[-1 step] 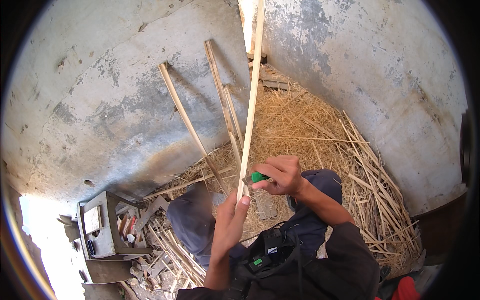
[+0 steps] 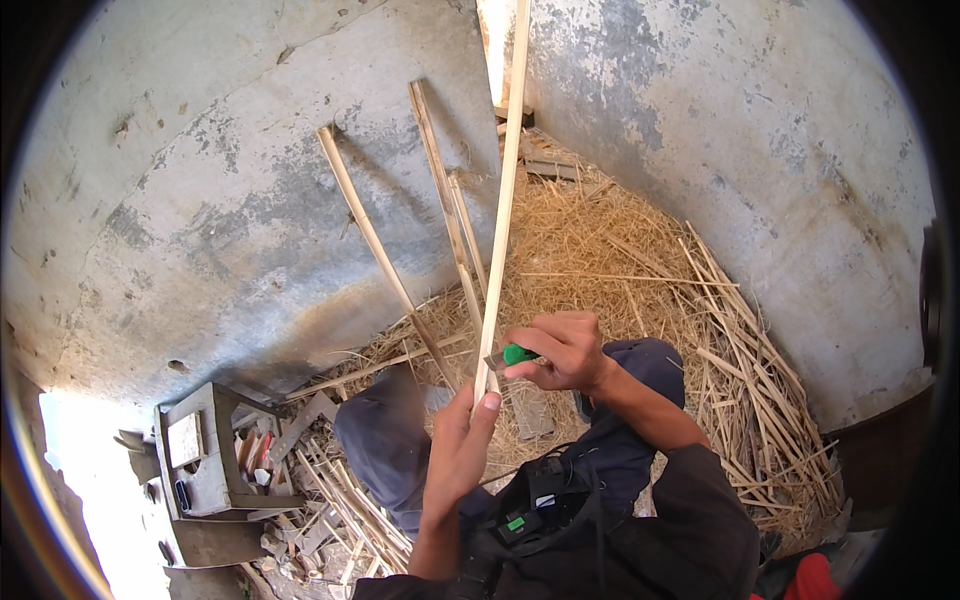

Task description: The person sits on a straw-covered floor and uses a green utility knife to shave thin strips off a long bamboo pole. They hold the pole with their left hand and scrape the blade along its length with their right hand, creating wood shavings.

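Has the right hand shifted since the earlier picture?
No: judged against the left wall, the right hand shows no visible shift in any direction.

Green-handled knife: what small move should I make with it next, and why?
Probably ease the knife along the pale strip, away from your left hand: the blade seems to meet the strip close to that thumb, and your right hand grips the handle.

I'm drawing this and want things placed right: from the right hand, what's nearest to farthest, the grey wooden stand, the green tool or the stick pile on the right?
By the head view:
1. Green tool: held in the right hand.
2. Stick pile: to its right.
3. Grey wooden stand: across at lower left.
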Demonstrator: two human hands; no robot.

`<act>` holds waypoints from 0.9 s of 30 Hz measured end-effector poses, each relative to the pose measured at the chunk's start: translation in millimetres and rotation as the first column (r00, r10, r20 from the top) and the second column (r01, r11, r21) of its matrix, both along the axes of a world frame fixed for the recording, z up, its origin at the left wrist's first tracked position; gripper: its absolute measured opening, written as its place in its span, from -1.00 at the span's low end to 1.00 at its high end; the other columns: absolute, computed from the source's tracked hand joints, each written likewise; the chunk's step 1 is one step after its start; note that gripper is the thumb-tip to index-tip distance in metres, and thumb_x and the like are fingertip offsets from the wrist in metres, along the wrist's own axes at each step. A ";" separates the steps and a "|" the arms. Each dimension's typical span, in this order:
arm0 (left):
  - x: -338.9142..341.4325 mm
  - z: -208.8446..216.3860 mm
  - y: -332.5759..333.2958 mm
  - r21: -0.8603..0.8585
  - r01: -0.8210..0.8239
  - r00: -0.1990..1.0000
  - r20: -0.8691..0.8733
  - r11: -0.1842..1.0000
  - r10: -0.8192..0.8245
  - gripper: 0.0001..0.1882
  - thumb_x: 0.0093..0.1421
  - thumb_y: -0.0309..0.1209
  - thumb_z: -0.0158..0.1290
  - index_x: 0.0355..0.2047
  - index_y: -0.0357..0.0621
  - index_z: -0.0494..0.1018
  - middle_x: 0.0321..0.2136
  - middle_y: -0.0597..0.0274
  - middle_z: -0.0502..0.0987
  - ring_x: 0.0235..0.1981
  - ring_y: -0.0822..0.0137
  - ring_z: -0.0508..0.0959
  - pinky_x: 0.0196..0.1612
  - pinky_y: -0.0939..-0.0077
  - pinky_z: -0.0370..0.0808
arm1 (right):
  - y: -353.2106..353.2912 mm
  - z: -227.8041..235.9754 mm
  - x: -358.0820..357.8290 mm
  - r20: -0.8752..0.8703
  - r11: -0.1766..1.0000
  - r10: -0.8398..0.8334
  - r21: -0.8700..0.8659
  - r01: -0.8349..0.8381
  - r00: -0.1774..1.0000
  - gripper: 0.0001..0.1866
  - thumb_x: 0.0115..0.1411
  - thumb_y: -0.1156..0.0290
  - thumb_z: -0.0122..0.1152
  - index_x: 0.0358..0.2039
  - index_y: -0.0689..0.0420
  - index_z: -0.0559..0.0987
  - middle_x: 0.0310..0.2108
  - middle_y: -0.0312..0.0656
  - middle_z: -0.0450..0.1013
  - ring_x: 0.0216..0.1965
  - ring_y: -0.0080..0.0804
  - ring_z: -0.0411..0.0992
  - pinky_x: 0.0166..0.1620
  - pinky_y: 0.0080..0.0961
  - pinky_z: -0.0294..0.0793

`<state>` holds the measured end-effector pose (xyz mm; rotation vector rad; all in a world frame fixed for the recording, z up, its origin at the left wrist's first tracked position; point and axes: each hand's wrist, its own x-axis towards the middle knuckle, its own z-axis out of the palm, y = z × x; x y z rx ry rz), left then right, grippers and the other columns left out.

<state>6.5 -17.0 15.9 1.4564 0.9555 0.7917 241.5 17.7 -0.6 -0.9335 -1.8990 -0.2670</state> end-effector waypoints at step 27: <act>3.3 10.4 -5.9 0.097 -0.127 0.992 0.029 0.987 0.125 -0.80 0.56 -0.36 0.08 -0.15 -0.27 0.50 -0.48 0.36 0.41 -0.38 0.56 0.35 -0.33 0.49 0.33 | 8.2 -16.4 -0.3 -0.031 0.982 0.189 -0.007 -0.189 0.981 -0.55 0.30 -0.10 0.45 -0.25 0.09 0.70 -0.53 -0.28 0.54 -0.60 -0.33 0.51 -0.53 -0.37 0.45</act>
